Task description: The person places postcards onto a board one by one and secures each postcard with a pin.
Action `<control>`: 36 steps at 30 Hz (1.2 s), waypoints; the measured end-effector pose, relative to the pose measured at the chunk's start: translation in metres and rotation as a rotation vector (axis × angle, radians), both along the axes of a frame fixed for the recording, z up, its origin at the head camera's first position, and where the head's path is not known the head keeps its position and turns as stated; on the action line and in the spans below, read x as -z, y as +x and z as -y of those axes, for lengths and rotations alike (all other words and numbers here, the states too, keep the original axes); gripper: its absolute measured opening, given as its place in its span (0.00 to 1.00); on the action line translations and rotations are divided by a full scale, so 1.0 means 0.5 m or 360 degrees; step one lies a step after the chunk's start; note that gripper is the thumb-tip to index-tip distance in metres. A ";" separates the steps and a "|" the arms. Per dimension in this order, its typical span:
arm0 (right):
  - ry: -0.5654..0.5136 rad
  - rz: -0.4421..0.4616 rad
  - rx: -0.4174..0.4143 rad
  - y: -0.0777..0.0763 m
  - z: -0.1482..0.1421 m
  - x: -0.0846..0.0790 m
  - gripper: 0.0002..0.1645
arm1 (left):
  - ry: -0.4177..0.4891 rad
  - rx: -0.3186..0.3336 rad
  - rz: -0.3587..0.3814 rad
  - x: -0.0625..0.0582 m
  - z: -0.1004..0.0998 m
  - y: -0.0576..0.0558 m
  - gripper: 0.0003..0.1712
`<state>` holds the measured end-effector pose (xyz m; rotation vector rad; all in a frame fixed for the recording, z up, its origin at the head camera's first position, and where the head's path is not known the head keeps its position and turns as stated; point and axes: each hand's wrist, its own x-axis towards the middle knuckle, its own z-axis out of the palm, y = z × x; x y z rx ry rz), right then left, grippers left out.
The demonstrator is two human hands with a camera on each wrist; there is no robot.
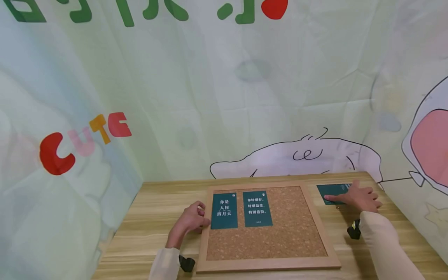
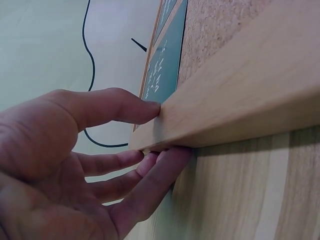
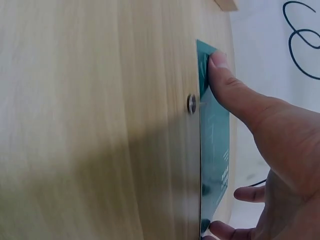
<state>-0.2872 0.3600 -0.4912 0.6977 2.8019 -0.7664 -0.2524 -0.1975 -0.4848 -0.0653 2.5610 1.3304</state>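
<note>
A wood-framed cork board (image 1: 294, 229) lies on the table, bearing a dark green card (image 1: 224, 221) at its left and a second green card (image 1: 258, 216) beside it, both with white writing. My left hand (image 1: 191, 218) grips the board's left frame edge; the left wrist view shows the thumb on top and fingers against the side and underside. On the table to the right lies a third green card (image 1: 330, 190). My right hand (image 1: 362, 197) is spread over it, thumb on its face, a fingertip at its other end. A metal pushpin (image 3: 192, 104) lies beside this card's near edge.
The wooden table (image 1: 157, 217) backs onto a printed cloth (image 1: 196, 116) with cartoon drawings and letters. Each wrist carries a black device, one at the left wrist (image 1: 187, 263) and one at the right wrist (image 1: 354, 230).
</note>
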 end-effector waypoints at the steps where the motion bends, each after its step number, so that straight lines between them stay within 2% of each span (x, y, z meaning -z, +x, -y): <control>1: -0.0015 0.0013 0.0003 0.000 -0.003 0.000 0.96 | -0.0007 -0.0001 -0.0004 0.000 0.000 0.000 0.30; 8: -0.0058 0.0045 0.0038 -0.003 -0.023 0.009 0.97 | -0.0010 0.0008 0.0001 0.000 -0.002 0.002 0.31; 20: 0.0033 0.0044 -0.0007 -0.004 -0.033 0.004 0.96 | 0.0000 -0.0012 0.0013 -0.002 -0.003 0.004 0.31; 28: -0.0079 -0.0176 -0.0111 -0.006 -0.033 0.008 0.94 | -0.0014 -0.0018 0.0001 -0.002 -0.004 0.003 0.31; 36: -0.0025 -0.0367 -0.0247 -0.009 -0.034 0.004 0.84 | -0.0031 -0.0014 0.0012 -0.001 -0.006 0.006 0.30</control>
